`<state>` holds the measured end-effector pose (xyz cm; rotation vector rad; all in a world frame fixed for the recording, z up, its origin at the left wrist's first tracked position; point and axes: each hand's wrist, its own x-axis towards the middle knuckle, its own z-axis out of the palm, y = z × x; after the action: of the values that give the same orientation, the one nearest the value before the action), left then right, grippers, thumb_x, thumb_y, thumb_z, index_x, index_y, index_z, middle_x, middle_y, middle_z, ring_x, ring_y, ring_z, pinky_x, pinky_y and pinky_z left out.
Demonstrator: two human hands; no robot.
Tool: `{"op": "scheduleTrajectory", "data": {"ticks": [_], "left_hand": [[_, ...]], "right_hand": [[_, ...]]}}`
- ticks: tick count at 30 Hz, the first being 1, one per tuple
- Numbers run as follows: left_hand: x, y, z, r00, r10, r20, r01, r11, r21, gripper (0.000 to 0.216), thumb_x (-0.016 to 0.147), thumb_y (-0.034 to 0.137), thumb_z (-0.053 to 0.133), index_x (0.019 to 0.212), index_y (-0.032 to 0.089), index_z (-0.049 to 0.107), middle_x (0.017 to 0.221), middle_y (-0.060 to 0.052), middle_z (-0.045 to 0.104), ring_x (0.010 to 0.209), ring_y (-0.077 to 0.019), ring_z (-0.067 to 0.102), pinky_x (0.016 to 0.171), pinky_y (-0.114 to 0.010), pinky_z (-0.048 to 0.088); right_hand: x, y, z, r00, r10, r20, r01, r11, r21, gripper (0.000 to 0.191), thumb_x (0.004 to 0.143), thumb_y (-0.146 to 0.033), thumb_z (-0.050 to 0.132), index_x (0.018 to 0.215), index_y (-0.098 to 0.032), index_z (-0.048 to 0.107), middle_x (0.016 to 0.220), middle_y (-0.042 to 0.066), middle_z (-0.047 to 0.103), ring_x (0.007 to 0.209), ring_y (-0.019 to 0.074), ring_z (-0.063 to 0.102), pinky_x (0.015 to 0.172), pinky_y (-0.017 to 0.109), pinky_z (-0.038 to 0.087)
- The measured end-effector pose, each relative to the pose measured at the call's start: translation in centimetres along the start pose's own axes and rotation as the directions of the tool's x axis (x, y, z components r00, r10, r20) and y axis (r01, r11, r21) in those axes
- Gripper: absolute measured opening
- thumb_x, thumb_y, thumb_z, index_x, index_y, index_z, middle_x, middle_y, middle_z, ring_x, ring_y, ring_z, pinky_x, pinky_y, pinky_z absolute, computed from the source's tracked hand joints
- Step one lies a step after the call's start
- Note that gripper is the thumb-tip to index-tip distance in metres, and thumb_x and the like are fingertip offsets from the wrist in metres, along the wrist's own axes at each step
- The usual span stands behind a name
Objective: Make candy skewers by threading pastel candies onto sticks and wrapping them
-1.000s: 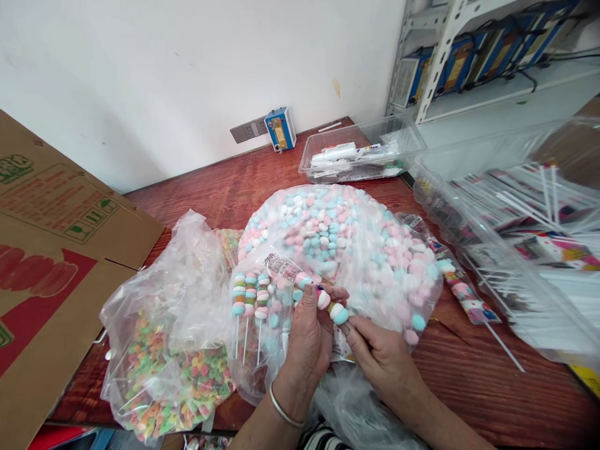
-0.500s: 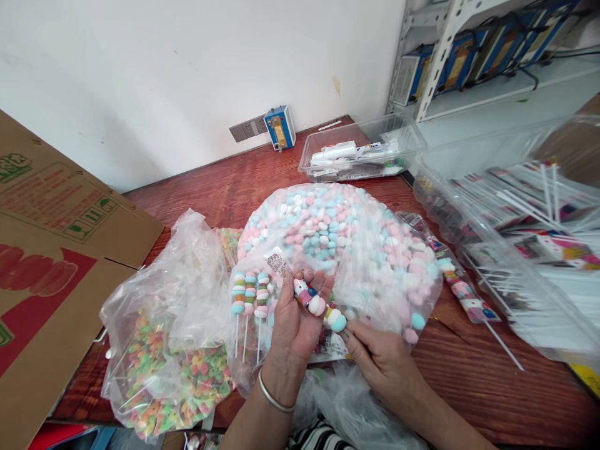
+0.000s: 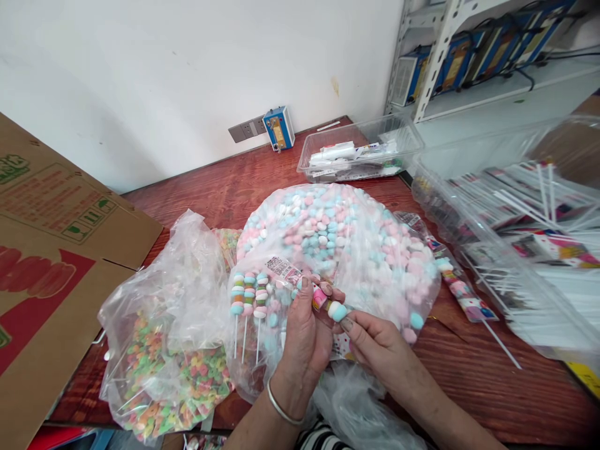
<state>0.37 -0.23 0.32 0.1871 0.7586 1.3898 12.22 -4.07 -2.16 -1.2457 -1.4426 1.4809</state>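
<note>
My left hand (image 3: pixel 304 334) is closed around a candy skewer (image 3: pixel 328 304) in a printed clear sleeve, holding it over the bags. My right hand (image 3: pixel 375 347) pinches the skewer's lower end near its blue and white sweet. Just left of my hands, three finished skewers (image 3: pixel 248 294) of pastel sweets on white sticks lie on the plastic. Behind them sits a large clear bag of pink, blue and white sweets (image 3: pixel 342 244).
A bag of small multicoloured ring sweets (image 3: pixel 164 369) lies at the front left, beside a brown cardboard box (image 3: pixel 51 250). A wrapped skewer (image 3: pixel 462 294) lies on the wooden table (image 3: pixel 469 369) to the right, near a clear bin of white sticks and wrappers (image 3: pixel 525 250). A clear tray (image 3: pixel 360 150) stands at the back.
My left hand opened briefly around the skewer and has closed on it again. My right hand's fingers have moved up closer to the blue end sweet.
</note>
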Motion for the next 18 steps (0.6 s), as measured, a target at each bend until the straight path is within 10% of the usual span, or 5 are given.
{"op": "scheduleTrajectory", "data": {"ticks": [7, 12, 18], "left_hand": [[0.3, -0.3, 0.0, 0.998, 0.053, -0.045, -0.053, 0.999, -0.001, 0.014, 0.089, 0.030, 0.064, 0.086, 0.017, 0.060, 0.076, 0.001, 0.057, 0.071, -0.0106, 0.060, 0.075, -0.024, 0.051], [-0.3, -2.2, -0.5, 0.999, -0.045, -0.014, 0.045, 0.998, 0.054, 0.020, 0.085, 0.035, 0.069, 0.090, 0.016, 0.063, 0.080, -0.002, 0.065, 0.076, -0.0129, 0.064, 0.079, -0.026, 0.052], [1.5, 2.2, -0.5, 0.998, 0.056, -0.024, -0.058, 0.996, -0.068, 0.032, 0.088, 0.040, 0.064, 0.111, 0.018, 0.062, 0.104, -0.007, 0.067, 0.094, -0.0190, 0.067, 0.085, -0.034, 0.055]], "right_hand": [[-0.7, 1.4, -0.1, 0.855, -0.510, -0.094, 0.352, 0.703, -0.617, 0.024, 0.098, -0.022, 0.041, 0.102, -0.016, 0.063, 0.076, 0.007, 0.070, 0.065, 0.0198, 0.066, 0.058, 0.028, 0.045], [0.0, 1.8, 0.5, 0.878, -0.445, -0.176, 0.288, 0.785, -0.549, 0.023, 0.099, -0.021, 0.037, 0.089, -0.019, 0.058, 0.070, 0.003, 0.066, 0.059, 0.0163, 0.064, 0.052, 0.024, 0.044], [-0.5, 1.4, 0.0, 0.853, -0.503, -0.138, 0.358, 0.757, -0.547, 0.018, 0.101, -0.021, 0.040, 0.100, -0.020, 0.058, 0.078, 0.002, 0.069, 0.063, 0.0154, 0.066, 0.057, 0.025, 0.047]]}}
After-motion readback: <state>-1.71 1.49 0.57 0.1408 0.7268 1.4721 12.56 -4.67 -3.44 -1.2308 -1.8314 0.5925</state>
